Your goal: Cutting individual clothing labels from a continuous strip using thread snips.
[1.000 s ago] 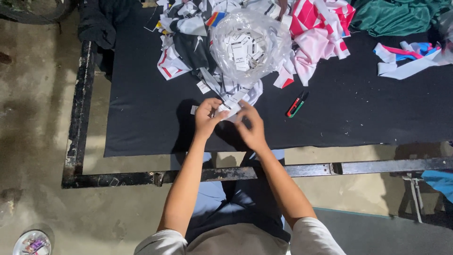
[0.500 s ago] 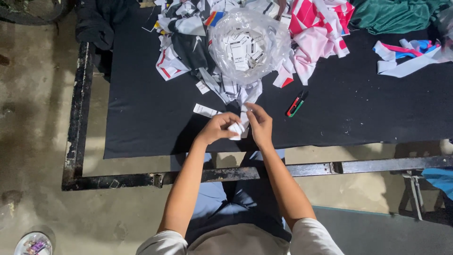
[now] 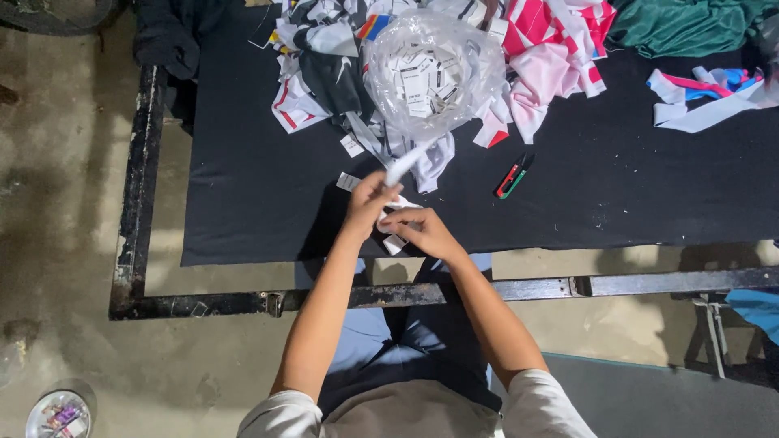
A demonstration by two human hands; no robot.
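White cloth strip (image 3: 403,166) blurred betw. both hands' fingers (image 3: 381,199); grip unclear

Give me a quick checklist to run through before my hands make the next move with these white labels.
1. Left hand grips a white label strip: ok.
2. Right hand touches the small white pieces at the table edge: ok.
3. Clear bag of labels open just beyond the hands: ok.
4. Red and green snips lying free on the black table: ok.
5. Strip whole or cut: cannot tell.
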